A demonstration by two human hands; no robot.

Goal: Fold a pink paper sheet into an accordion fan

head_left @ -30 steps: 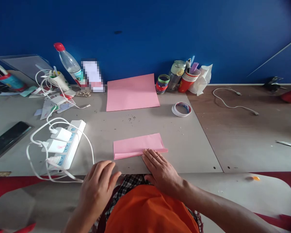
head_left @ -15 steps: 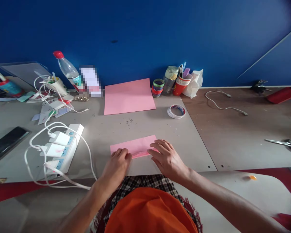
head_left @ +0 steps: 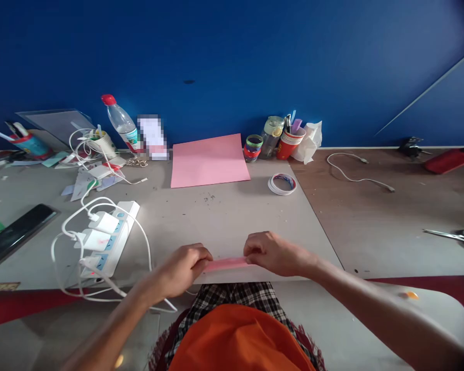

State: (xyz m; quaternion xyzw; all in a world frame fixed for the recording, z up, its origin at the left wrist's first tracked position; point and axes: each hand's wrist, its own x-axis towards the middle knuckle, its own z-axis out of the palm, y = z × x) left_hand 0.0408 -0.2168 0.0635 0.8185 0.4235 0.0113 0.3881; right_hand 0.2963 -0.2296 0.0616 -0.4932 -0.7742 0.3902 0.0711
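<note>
A narrow-looking piece of pink paper stretches between my hands just above the desk's front edge; it is slightly blurred. My left hand pinches its left end between thumb and fingers. At the other end, my right hand grips it with the fingers curled in. Both ends of the paper are hidden by the fingers. Farther back, a larger pink sheet lies flat on the desk against the blue wall.
A roll of tape lies right of the sheet, near a red paper cup of pens. Left are a white power strip with looping cables and a black phone. Scissors lie far right.
Both hands have lifted the folded pink paper and turned it, so it now appears as a thin strip nearer the desk edge. The fingers went from pressing on it to pinching its ends.
</note>
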